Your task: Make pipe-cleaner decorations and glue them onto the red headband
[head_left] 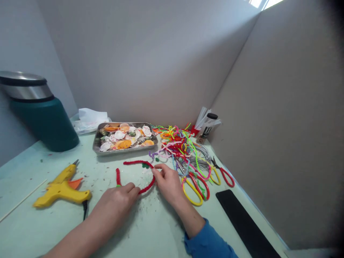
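A fuzzy red pipe cleaner (147,187) curves in an open loop between my two hands, just above the pale green table. My left hand (119,200) is closed on its lower part, where a short red end (118,176) and a bit of green stick up beside the fingers. With thumb and forefinger, my right hand (166,181) pinches the right side of the loop. From there the free red end reaches left. Small dark green pieces (145,165) show behind it.
A metal tray (107,153) of seashells stands at the back. Tangled coloured pipe cleaners (178,143) and scissors (193,191) lie right of it. A yellow glue gun (63,188), thin stick (23,200) and teal bottle (48,123) are at left, a black strip (242,218) at right.
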Demonstrator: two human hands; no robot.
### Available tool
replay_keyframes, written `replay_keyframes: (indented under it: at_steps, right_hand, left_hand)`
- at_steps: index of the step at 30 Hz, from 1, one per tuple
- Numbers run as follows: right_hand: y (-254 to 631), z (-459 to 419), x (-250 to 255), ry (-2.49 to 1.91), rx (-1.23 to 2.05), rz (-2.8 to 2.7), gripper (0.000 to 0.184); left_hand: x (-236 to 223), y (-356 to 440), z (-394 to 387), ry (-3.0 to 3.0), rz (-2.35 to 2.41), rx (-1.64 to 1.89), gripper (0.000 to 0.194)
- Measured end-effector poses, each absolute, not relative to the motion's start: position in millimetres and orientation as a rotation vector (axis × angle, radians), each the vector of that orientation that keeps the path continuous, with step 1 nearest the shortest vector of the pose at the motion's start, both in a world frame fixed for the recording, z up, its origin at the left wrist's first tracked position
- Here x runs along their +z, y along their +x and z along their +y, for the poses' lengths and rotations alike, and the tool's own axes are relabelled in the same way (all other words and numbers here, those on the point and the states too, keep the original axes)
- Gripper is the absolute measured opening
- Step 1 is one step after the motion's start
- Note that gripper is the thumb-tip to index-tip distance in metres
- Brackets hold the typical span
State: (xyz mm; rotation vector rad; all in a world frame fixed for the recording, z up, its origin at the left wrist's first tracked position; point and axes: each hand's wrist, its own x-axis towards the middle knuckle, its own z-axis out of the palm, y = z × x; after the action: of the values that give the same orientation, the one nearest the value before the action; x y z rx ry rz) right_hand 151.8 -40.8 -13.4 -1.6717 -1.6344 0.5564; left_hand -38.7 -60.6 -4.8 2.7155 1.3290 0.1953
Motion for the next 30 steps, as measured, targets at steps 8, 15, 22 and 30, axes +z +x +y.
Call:
replay_keyframes:
  at_steps: [8,15,22,30]
  right_hand:
    - [202,-25,-7,-2.271,-0.114,-1.685,0.021]
    - [200,-17,-15,-2.423,-0.261,-1.757,0.026]
    - [199,-11,-9,-2.342,-0.204,-1.784,0.026]
    - [227,-3,10,-2.139,0.097,-1.585,0.013]
  left_hand:
    - [-5,-34,-63,2.744,1.346,0.122,0.022]
    - [-4,-33,-64,2.787,1.329,0.114,0.025]
    - [-2,-33,-66,2.837,1.297,0.103,0.027]
    - [11,-30,-70,2.815,1.338,-0.035,0.032]
